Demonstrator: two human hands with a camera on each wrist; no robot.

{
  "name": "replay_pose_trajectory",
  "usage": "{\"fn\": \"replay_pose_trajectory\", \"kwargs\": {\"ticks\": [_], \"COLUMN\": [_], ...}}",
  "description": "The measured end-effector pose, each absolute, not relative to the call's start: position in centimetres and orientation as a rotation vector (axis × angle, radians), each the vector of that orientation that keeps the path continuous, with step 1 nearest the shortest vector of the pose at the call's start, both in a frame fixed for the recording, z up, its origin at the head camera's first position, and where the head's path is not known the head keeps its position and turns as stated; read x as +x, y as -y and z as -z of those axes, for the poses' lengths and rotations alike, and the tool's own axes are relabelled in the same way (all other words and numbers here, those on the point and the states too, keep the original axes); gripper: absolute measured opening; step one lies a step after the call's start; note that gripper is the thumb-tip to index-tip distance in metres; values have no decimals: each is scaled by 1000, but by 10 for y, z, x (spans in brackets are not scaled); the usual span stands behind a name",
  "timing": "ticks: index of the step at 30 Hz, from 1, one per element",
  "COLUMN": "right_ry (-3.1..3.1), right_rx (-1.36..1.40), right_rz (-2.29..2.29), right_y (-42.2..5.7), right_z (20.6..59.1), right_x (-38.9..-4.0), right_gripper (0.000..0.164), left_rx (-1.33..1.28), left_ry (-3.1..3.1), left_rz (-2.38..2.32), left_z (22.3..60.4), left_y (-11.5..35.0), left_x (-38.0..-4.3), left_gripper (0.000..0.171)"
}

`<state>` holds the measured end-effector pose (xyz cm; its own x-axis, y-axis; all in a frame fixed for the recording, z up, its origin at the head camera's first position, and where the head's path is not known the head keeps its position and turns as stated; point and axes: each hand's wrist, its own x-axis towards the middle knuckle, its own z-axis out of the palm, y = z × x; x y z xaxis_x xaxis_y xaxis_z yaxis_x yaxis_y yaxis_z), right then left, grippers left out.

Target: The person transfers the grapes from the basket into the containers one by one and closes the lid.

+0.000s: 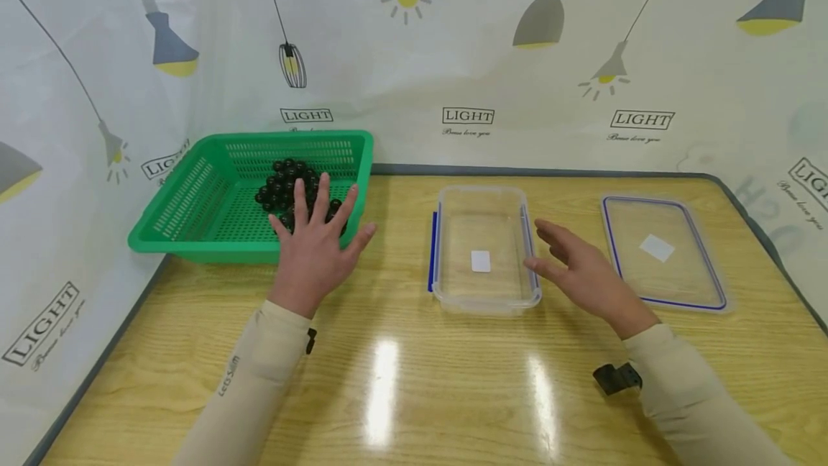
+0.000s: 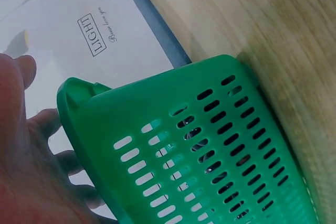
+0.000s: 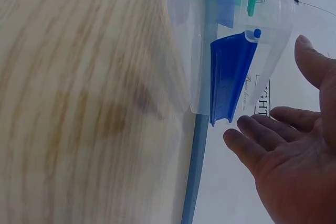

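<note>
In the head view my left hand (image 1: 313, 254) hovers with spread fingers over the near right side of a green perforated basket (image 1: 200, 244). A cluster of dark, shiny round fruit that looks like grapes (image 1: 281, 185) lies in the basket, partly hidden by that hand. The left wrist view shows the hand (image 2: 37, 166) beside the basket's rim. My right hand (image 1: 582, 275) is held beside the right wall of a clear plastic container (image 1: 481, 293), fingers extended and nothing in them. A blue latch (image 3: 231, 74) hangs near its fingertips in the right wrist view.
A clear lid (image 1: 666, 275) with a blue seal lies right of the container, a white label on it. The wooden table (image 1: 453, 394) carries everything. Behind it rises a pale backdrop (image 1: 375, 85) printed with lamps.
</note>
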<state>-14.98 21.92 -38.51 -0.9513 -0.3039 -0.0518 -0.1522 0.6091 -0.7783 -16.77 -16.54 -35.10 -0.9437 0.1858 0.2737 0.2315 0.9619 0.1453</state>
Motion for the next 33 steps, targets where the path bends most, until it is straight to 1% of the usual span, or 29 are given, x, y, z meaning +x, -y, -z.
{"fn": "replay_pose_trajectory", "kwargs": {"ticks": [19,33], "right_ry": [-2695,-2682], "right_rx": [-461,-474], "right_rz": [1219,1228], "right_y": [-218,-219], "right_z": [391,393], "right_x": [-148,-147], "right_gripper": [71,69], "left_rx": [-326,-318], "left_ry": [2834,2825], "left_rz": [282,281], "left_z": [355,355], "left_y": [164,165], "left_x": [-166,-166], "left_gripper": [71,72]}}
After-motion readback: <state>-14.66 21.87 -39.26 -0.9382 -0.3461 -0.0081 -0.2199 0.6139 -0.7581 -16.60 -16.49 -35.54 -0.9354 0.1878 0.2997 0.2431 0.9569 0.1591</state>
